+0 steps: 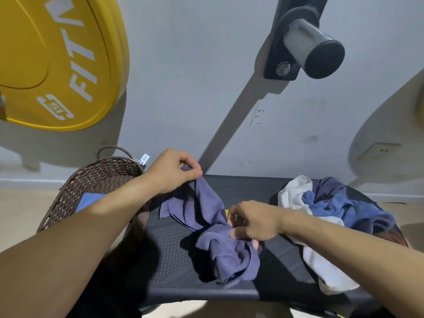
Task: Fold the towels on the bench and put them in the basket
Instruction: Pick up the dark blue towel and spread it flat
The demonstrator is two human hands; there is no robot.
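Note:
A crumpled purple towel [206, 216] lies across the middle of the black bench [169, 249]. My left hand [172, 171] pinches its far corner and lifts it above the bench's back edge. My right hand [252, 222] grips a bunched part of the same towel near the middle of the bench. To the right sits a heap of towels: a white one [321, 269], a blue one [344, 210] and a darker purple one [330, 187]. A brown wicker basket [91, 177] stands left of the bench with a blue towel [89, 200] inside, partly hidden by my left forearm.
A yellow weight plate [57, 60] hangs at the upper left. A steel bar sleeve [312, 47] on a black bracket juts out at the upper right. A grey wall stands right behind the bench, and pale floor shows beside the basket.

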